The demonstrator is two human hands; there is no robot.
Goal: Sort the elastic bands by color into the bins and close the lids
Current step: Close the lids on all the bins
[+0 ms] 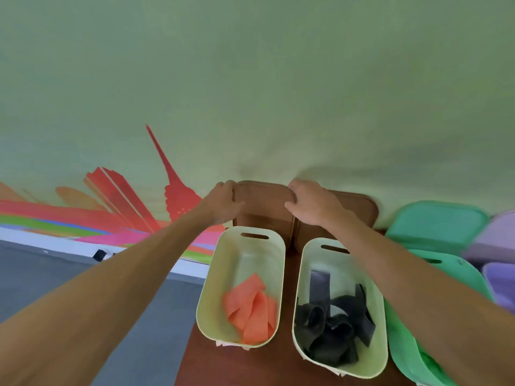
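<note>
Two pale cream bins stand side by side on a dark wooden table (223, 366). The left bin (211, 277) holds orange elastic bands (249, 310). The right bin (302, 280) holds black elastic bands (331, 330). Behind the left bin a brown lid (263, 210) leans upright against the wall. My left hand (223, 203) grips its left edge and my right hand (309, 204) grips its right top corner. A second brown lid (359, 207) leans behind the right bin.
A green bin (404, 349) and a green lid (437, 227) sit to the right, with purple bins (498, 285) and a purple lid (498, 235) beyond them at the frame edge. The green wall with a coloured mural stands close behind. Grey floor lies to the left of the table.
</note>
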